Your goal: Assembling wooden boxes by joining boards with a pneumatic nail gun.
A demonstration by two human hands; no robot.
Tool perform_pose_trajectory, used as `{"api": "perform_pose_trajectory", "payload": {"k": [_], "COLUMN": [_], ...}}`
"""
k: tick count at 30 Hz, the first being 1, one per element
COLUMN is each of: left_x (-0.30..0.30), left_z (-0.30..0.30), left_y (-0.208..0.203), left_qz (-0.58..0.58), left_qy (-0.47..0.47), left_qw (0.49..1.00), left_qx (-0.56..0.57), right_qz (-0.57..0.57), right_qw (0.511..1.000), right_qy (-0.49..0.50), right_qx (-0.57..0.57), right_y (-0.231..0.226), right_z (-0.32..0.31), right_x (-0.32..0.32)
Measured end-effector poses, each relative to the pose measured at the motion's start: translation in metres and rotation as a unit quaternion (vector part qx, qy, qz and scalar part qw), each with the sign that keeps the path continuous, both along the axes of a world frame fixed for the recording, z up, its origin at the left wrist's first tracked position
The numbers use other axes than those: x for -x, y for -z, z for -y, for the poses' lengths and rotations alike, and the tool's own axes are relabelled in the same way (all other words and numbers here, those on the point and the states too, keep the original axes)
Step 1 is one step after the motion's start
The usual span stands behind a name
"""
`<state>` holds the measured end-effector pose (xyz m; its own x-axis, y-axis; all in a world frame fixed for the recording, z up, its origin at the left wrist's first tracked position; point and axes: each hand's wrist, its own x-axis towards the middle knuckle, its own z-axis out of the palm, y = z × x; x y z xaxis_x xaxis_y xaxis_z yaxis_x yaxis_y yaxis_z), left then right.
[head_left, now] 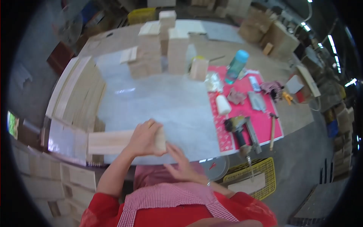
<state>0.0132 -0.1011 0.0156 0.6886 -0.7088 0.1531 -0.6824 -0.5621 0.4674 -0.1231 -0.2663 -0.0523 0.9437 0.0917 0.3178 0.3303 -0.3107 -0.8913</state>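
A pale wooden board (111, 142) lies crosswise near the front edge of the covered table. My left hand (145, 138) is closed over its right part, with the fingers wrapped across the top. A short wooden end piece (160, 140) stands at the board's right end, partly hidden by that hand; I cannot tell whether the two are joined. My right hand (182, 166) is open beside it, fingers stretched out, the tips close to the end piece's lower corner. Whether they touch it is unclear.
Long boards (75, 89) are stacked at the left. Wooden block stacks (149, 53) stand at the back. On a pink mat (242, 113) are a nail gun (238, 130), a hammer (272, 130), a white bottle (223, 104) and a teal bottle (237, 68). A yellow basket (269, 174) sits below.
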Motion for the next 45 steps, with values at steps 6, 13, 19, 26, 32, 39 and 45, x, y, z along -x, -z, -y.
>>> {"api": "perform_pose_trajectory", "payload": {"k": [6,13,19,26,32,39,45], "left_x": [0.007,0.003,0.001,0.002,0.002,0.004,0.002], "left_z": [0.004,0.007,0.008,0.009,0.009,0.011,0.010], "left_y": [-0.004,-0.005,-0.002,0.002,0.006,0.001,0.002], "left_qz": [0.020,0.012,0.007,0.015,0.028,-0.005,-0.002], "left_qy": [0.022,0.003,-0.002,0.004,0.019,0.007,0.008], "left_qw": [0.999,0.999,1.000,0.999,0.998,0.998,0.998], "left_qx": [0.018,0.032,0.026,0.032,0.058,0.054,0.063], "right_qz": [0.146,0.220,0.228,0.124,0.106,0.067,0.089], "right_qw": [0.976,0.940,0.927,0.972,0.991,0.995,0.995], "right_qy": [0.161,0.244,0.280,0.201,0.075,0.015,0.010], "right_qx": [0.003,0.088,0.104,0.007,-0.008,-0.066,-0.040], "right_y": [0.016,0.009,0.008,0.017,0.020,0.003,-0.004], "right_z": [-0.018,-0.019,-0.023,-0.014,-0.014,-0.022,-0.023], "right_x": [-0.010,-0.020,-0.020,-0.031,-0.057,-0.030,-0.002]}}
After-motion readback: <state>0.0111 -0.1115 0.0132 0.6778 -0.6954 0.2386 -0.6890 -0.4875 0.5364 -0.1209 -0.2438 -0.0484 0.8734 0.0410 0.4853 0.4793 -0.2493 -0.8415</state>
